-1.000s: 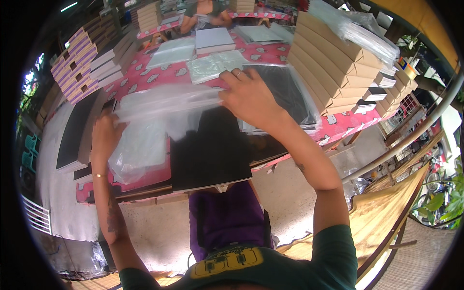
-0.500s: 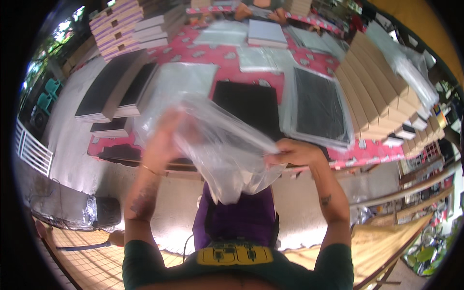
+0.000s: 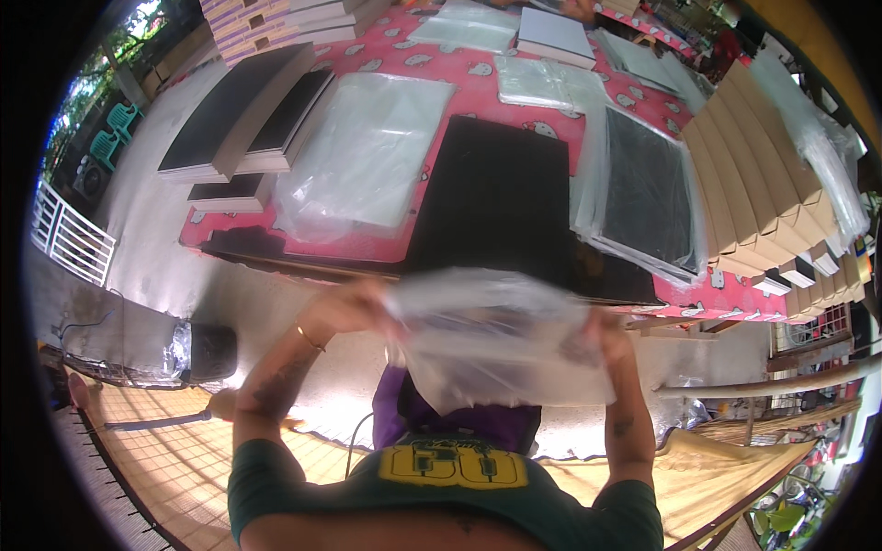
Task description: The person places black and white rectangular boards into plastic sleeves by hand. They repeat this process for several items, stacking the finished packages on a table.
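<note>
A clear plastic bag (image 3: 501, 344) is stretched between my hands above my lap, at the table's near edge. My left hand (image 3: 369, 308) grips its left side, and my right hand (image 3: 602, 332) grips the right side. Both hands are a little blurred and their fingertips are partly hidden by the film. Just beyond the bag lies a flat black rectangle (image 3: 496, 197), like a book cover; the bag overlaps its near end. To its left rests a pile of clear plastic bags (image 3: 363, 151). On its right is a black item in clear plastic (image 3: 648, 197).
Black-covered thick books (image 3: 234, 115) stand at the left. White-and-purple stacks (image 3: 266, 23) rise behind them. A row of brown cardboard pieces (image 3: 753, 174) lines the right side, with rolled plastic (image 3: 818, 138) beside it. A white-topped block (image 3: 556, 37) sits farther back on the pink patterned tablecloth (image 3: 386, 57).
The bag has come down and toward me, and now spreads wide between both hands. My left hand moved down, my right hand moved right. More of the black rectangle shows.
</note>
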The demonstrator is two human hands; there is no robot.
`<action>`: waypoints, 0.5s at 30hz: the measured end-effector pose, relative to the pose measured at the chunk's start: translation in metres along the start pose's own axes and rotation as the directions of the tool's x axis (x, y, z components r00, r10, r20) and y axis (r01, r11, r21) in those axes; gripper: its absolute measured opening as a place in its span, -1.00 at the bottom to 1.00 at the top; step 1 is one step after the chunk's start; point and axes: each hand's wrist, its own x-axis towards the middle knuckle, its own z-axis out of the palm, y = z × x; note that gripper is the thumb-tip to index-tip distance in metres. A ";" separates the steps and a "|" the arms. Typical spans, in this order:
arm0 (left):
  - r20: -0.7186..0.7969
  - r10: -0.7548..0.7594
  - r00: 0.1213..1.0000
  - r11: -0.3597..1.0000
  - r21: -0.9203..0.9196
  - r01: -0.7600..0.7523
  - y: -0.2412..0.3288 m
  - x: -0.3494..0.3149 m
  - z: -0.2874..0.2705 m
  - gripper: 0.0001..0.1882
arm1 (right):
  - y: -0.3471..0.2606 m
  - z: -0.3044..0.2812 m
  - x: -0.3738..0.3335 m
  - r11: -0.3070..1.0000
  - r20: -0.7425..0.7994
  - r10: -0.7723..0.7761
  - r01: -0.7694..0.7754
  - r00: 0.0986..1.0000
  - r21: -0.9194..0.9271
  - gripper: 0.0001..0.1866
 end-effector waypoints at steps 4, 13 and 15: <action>-0.260 -0.298 0.918 0.878 -0.452 0.157 -0.007 -0.029 0.019 -0.69 | 0.023 0.043 -0.005 0.893 0.022 0.264 -0.236 0.964 -0.384 -0.44; -0.327 -0.393 0.860 0.806 -0.572 0.151 -0.004 -0.049 0.016 -0.58 | 0.040 0.077 -0.012 0.990 -0.364 -0.097 0.050 0.926 -0.135 -0.73; -0.365 -0.448 0.816 0.894 -0.211 0.396 -0.022 -0.047 0.014 -0.59 | 0.046 0.093 0.008 0.897 -0.674 -0.375 0.065 0.637 -0.438 -0.78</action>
